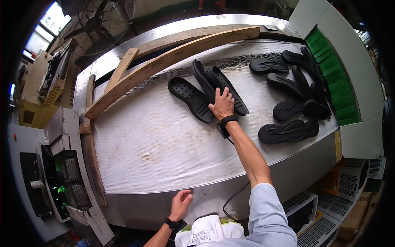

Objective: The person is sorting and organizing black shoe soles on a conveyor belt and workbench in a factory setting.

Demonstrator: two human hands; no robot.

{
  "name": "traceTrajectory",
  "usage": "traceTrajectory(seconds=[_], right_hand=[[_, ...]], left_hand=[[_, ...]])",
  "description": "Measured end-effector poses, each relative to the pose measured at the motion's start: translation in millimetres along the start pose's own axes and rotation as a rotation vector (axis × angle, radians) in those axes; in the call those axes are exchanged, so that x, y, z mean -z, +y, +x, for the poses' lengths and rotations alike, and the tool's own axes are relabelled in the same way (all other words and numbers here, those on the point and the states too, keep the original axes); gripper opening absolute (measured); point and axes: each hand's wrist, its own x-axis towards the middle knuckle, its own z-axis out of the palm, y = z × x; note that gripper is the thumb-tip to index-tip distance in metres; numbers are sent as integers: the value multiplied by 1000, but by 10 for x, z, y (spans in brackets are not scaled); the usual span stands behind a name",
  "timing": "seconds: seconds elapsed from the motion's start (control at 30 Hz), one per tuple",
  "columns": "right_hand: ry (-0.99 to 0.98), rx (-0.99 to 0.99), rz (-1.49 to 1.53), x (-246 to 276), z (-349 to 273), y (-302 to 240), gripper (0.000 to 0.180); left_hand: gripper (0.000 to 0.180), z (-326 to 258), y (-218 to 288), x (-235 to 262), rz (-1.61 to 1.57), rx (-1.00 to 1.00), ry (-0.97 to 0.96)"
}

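Nearest, left hand [181,203] rests loosely curled on the metal conveyor's front edge [214,197], holding nothing. Right hand [223,105] lies flat, fingers together, on overlapping black shoe soles [214,88] at mid-belt [164,140]; whether it pinches one is hidden. More soles [294,88] pile at right.

Bright window [49,20] upper left, standing fan [96,22], white plastic crates [329,210] lower right
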Motion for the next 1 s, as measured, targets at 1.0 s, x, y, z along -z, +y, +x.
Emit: traceTrajectory(seconds=[1.0], right_hand=[[-527, 32, 746, 296, -3624, -941, 31]], left_hand=[[50, -1015, 376, 4081, -646, -684, 1172]])
